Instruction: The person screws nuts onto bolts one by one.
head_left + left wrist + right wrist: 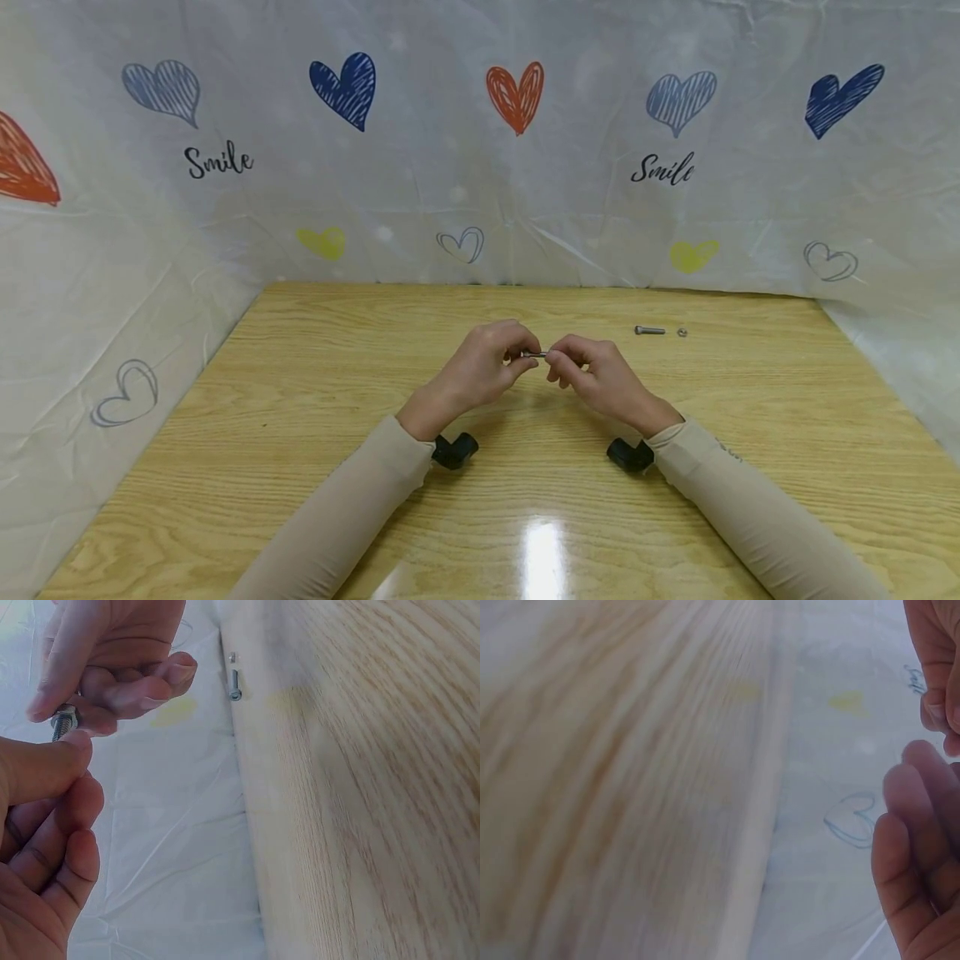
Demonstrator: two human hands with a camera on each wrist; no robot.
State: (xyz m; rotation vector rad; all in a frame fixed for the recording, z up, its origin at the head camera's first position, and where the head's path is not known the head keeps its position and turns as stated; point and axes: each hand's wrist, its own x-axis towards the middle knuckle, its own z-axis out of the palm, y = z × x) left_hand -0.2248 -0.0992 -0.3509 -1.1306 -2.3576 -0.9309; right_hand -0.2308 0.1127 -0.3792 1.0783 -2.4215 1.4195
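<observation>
My left hand (491, 362) pinches a metal bolt (538, 355) between thumb and fingertips, held above the table. From the other side my right hand (596, 377) meets it, thumb and forefinger at a hex nut (66, 715) around the bolt. Some threaded shaft (60, 733) shows between the nut and my left thumb in the left wrist view. The bolt's ends are hidden by fingers. In the right wrist view my right hand's other fingers (909, 832) are loosely bent, and the bolt is out of sight.
A second bolt (649, 331) lies on the wooden table (315, 367) at the back right, with a small nut (682, 332) just to its right. A white cloth (420, 183) printed with hearts hangs behind the table. Black wrist devices (456, 452) sit under both forearms.
</observation>
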